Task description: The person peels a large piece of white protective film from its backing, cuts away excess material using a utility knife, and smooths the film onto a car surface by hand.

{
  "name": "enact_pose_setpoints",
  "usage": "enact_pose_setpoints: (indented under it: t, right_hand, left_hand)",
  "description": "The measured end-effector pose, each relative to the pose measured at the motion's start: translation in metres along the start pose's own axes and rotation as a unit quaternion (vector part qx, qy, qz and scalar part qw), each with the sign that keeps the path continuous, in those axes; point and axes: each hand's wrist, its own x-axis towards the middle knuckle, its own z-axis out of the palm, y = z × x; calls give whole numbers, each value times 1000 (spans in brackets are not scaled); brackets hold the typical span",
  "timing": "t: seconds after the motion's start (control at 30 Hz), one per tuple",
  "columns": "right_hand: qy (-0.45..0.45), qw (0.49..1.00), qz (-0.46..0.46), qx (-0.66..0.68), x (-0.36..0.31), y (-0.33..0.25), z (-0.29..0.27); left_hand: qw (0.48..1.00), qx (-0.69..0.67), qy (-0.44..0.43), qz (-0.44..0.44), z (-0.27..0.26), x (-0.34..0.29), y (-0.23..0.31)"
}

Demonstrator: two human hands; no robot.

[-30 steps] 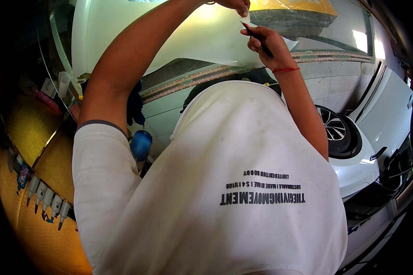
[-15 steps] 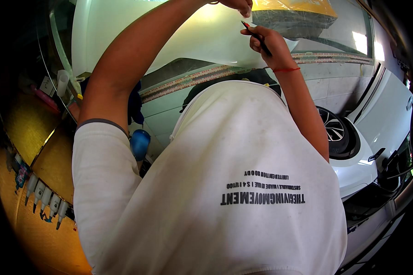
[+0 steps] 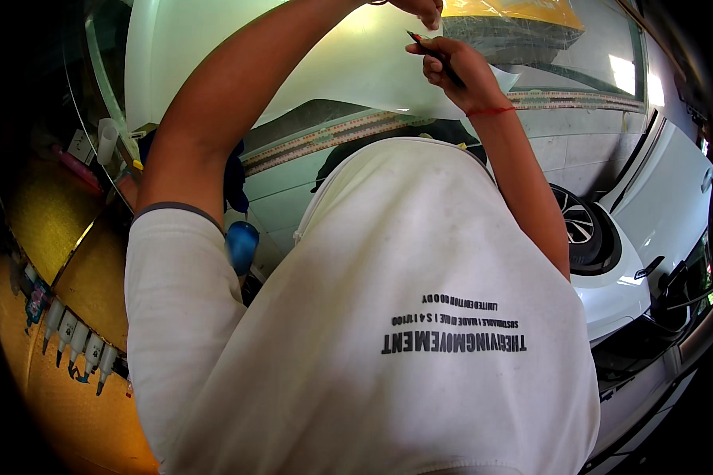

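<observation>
A large, pale, glossy sheet (image 3: pixel 356 67) lies across the glass table in front of me. My right hand (image 3: pixel 459 70) is closed round a slim black cutter knife (image 3: pixel 442 63) with an orange-red part near its tip. The knife's tip points up and to the left, over the sheet near its right end. Just above it, at the top edge of the picture, my left hand (image 3: pixel 421 9) bends down with its fingers pressed together. The picture cuts off part of that hand, and I cannot make out what its fingertips grip.
A yellow, plastic-wrapped pack (image 3: pixel 523 14) lies at the far right of the table. Patterned measuring strips (image 3: pixel 566 100) run along the near edge. A white car (image 3: pixel 665 198) stands at right. Several grey markers (image 3: pixel 78 336) and a blue rounded object (image 3: pixel 242 245) are at left.
My right hand and the knife have shifted slightly to the left and up. The left hand has moved a little to the right, and the fingertips stay close to the knife's tip.
</observation>
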Motion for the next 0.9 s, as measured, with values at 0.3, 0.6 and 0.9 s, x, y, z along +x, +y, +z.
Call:
enact_pose_setpoints:
  t: [0.3, 0.6, 0.9]
  right_hand:
    - [-6, 1000, 5, -10, 4, -2, 4]
    - [0, 1000, 10, 1, 9, -4, 9]
    - [21, 999, 32, 0, -4, -10, 7]
  left_hand:
    - [1000, 20, -3, -15, -5, -2, 5]
    - [1000, 23, 3, -15, -5, -1, 8]
    - [991, 128, -22, -25, -15, -8, 19]
